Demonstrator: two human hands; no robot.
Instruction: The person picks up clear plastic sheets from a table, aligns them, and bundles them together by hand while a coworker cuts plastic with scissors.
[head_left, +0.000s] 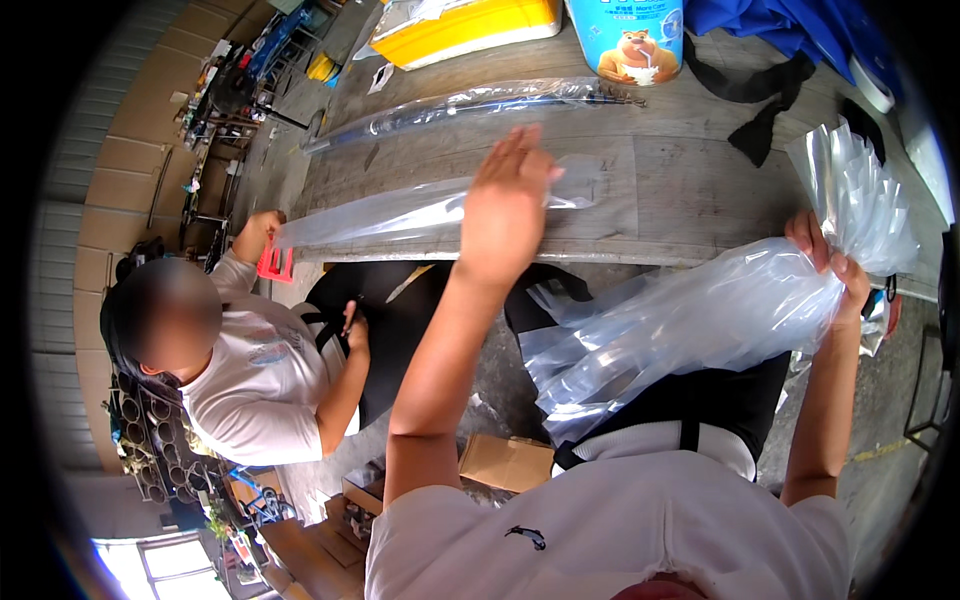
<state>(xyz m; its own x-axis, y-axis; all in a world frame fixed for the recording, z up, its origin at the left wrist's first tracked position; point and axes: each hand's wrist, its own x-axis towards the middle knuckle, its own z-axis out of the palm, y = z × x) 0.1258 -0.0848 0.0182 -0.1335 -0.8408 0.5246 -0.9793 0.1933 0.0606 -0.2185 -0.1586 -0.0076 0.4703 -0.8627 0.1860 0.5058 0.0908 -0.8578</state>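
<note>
My left hand (pixel 505 205) is stretched out over a long clear plastic sleeve (pixel 390 212) that lies along the table's near edge. Its fingers are extended and I see nothing gripped in them; whether the palm touches the sleeve I cannot tell. On the right, my right hand (pixel 835 268) is closed round the narrow neck of a bunch of clear plastic bags (pixel 700 310). The bunch hangs past the table edge over my lap, its other end fanning out above the hand. Farther back lies a long thin rod in clear wrapping (pixel 480 105).
A co-worker (pixel 265 370) sits to the left, one hand beside a red plastic piece (pixel 275 264) at the table's (pixel 590 235) corner. At the back stand a yellow box (pixel 470 35) and a blue container (pixel 635 45). Black straps (pixel 765 110) and blue fabric lie at the back right.
</note>
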